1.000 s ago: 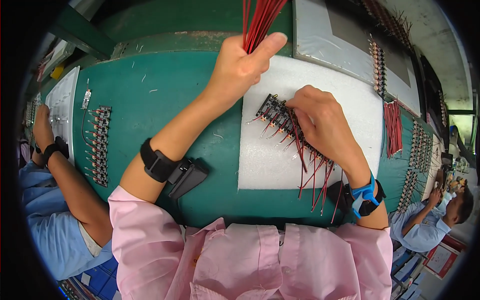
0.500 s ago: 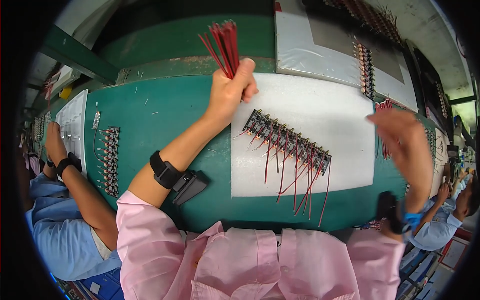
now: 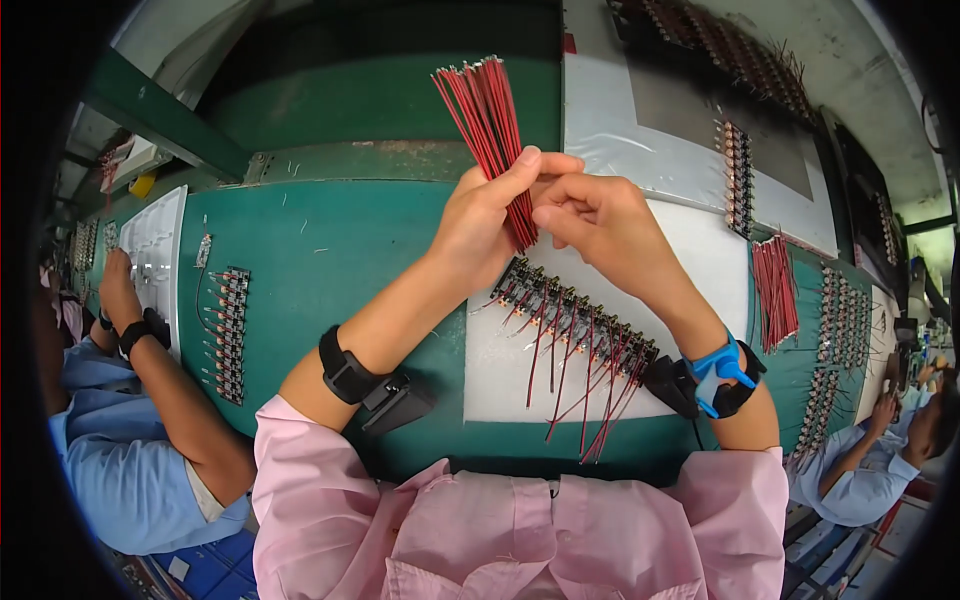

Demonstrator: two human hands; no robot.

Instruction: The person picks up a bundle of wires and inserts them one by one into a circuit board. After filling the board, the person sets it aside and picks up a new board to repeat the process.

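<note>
My left hand (image 3: 472, 228) is closed round a bundle of thin red and black wires (image 3: 484, 115), whose bare tips fan out above the fist. Close against the lower part of that bundle is my right hand (image 3: 605, 225), its fingers curled and thumb bent in. Whatever is between the right fingertips is too small to make out. Below both hands, a slanting row of small circuit boards (image 3: 575, 312) lies on a white foam sheet (image 3: 712, 240). Loose red and black wires hang from the row toward me.
Another wire bundle (image 3: 773, 290) lies right of the foam, beside more board strips (image 3: 845, 310). At left are a board strip (image 3: 230, 335), a white tray (image 3: 165, 250) and a co-worker's hand (image 3: 118, 290). A wrapped panel (image 3: 600, 115) at the back carries another strip (image 3: 738, 180).
My right hand has come from the wire bundle at the right over to my left hand. The left hand has lowered slightly and turned, still holding its wires.
</note>
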